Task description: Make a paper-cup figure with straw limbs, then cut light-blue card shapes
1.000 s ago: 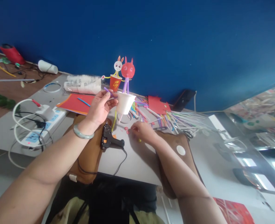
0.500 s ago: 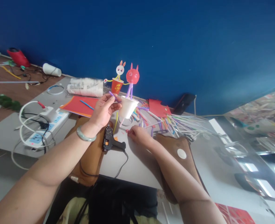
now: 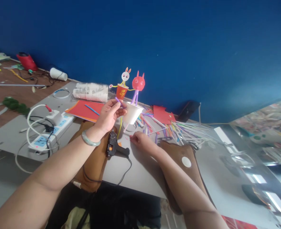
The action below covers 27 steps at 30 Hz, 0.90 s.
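My left hand (image 3: 109, 116), with a bangle on its wrist, holds up a white paper cup puppet (image 3: 133, 114) by its side. A round red head with two ears (image 3: 138, 83) stands over the cup on purple pipe cleaners (image 3: 135, 98). Another purple pipe cleaner (image 3: 118, 101) pokes out between my left thumb and fingers. Low over the table, below the cup, my right hand (image 3: 142, 143) is closed with fingertips pinched; what is in them is too small to make out. A black glue gun (image 3: 115, 147) lies between my forearms.
Behind the cup stands a red cup (image 3: 121, 92) with a white rabbit head. Bagged paper cups (image 3: 90, 92), red paper (image 3: 83, 110) and a power strip (image 3: 52, 132) lie leftward. Pipe cleaners (image 3: 190, 128) spread to the right. A blue wall (image 3: 178, 47) rises behind.
The view has shifted slightly, so everything sits a little lower and to the right. Both hands keep nearly the same pose; the red bit at my right fingertips shows less.
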Motion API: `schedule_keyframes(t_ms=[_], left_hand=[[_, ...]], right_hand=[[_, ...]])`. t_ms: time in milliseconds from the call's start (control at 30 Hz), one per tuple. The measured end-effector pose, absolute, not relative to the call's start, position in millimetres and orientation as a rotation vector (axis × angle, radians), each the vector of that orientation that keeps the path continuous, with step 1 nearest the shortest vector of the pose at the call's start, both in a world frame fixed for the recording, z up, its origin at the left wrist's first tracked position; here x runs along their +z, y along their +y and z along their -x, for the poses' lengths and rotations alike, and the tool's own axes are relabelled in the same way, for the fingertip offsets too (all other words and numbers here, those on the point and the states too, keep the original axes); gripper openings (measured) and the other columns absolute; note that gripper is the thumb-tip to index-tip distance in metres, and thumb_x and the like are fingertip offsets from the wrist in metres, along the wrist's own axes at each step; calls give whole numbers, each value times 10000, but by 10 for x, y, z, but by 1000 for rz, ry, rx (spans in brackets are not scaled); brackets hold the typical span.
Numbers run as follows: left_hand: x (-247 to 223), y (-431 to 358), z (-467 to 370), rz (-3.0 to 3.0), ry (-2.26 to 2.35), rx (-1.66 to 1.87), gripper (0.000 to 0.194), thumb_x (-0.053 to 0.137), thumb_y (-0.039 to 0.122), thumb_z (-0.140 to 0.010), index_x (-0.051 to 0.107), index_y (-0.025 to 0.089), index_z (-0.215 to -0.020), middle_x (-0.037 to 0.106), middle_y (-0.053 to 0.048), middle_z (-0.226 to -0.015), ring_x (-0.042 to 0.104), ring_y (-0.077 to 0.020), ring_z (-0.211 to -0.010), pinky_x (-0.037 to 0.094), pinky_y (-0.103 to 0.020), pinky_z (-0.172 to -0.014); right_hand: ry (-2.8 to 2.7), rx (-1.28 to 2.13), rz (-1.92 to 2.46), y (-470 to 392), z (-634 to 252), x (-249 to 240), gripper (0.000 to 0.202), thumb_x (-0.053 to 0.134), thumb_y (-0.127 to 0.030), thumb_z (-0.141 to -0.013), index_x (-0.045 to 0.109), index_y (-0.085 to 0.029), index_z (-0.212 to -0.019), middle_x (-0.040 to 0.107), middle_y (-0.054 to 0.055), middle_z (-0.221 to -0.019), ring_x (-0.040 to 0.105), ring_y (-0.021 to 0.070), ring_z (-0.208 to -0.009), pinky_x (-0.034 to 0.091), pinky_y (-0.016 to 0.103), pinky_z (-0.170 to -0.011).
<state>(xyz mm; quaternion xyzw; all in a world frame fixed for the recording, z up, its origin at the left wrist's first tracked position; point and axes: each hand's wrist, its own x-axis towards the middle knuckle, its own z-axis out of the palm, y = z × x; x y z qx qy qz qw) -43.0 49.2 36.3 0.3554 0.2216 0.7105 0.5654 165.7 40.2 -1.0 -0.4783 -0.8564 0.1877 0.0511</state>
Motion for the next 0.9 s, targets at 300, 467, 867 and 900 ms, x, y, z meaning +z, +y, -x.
schedule_keyframes(t_ms=[300, 467, 867, 900], left_hand=[[381, 474, 398, -827, 549, 1650, 227, 750, 322, -793, 620, 162, -888, 707, -21, -842, 667, -96, -669, 550, -248, -692], [377, 444, 377, -904, 559, 1613, 214, 730, 326, -811, 619, 156, -880, 692, -16, -829, 652, -89, -640, 548, -254, -679], [377, 409, 333, -983, 475, 1531, 294, 770, 365, -778, 620, 143, -897, 713, -24, -801, 663, -99, -601, 562, -262, -644], [371, 414, 328, -983, 478, 1531, 286, 769, 361, -779, 622, 143, -892, 711, -20, -789, 662, -97, -596, 563, -259, -641]], right_hand=[[-2353, 862, 1044, 75, -1718, 677, 100, 622, -219, -849, 647, -174, -763, 635, -3, -640, 520, 97, -555, 418, 228, -541], [-2252, 759, 946, 62, -1662, 1019, 90, 683, -269, -837, 715, -185, -831, 713, 41, -771, 587, 123, -618, 478, 269, -585], [-2107, 718, 1050, 449, -1321, 1379, 141, 766, -267, -733, 732, -146, -798, 715, 42, -733, 596, 120, -613, 451, 254, -544], [-2130, 711, 1050, 472, -1303, 1401, 122, 756, -259, -737, 734, -149, -785, 715, 39, -723, 597, 121, -613, 452, 254, -546]])
